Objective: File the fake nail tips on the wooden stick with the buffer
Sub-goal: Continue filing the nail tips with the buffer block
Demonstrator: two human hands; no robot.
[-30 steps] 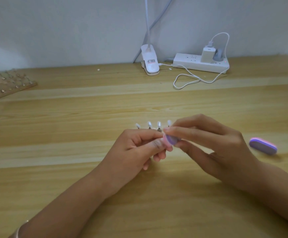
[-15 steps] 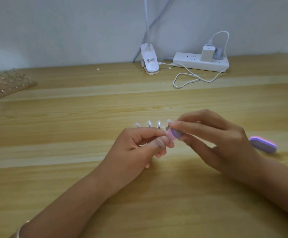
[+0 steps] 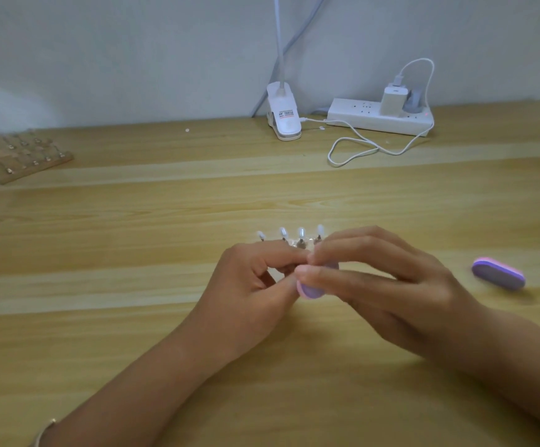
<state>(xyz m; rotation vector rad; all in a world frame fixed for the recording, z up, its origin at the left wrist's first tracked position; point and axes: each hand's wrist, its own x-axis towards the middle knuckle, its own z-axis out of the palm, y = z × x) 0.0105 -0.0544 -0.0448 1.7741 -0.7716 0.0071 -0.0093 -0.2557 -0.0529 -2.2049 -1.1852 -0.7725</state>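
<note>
Nail tips [image 3: 301, 234] fanning upward mid-frame, left hand [image 3: 246, 285] pinching their base; right hand [image 3: 391, 295] pinching purple buffer [image 3: 310, 290], pressing just below them.

second buffer [image 3: 498, 273] right of hands [image 3: 326, 285], power strip [image 3: 378, 119] behind

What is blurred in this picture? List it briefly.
Head view: motion blur smears the right hand and its buffer; same head view, the nail tips and far-left wooden board look soft; lighting is even, shadows on the table faint.
</note>
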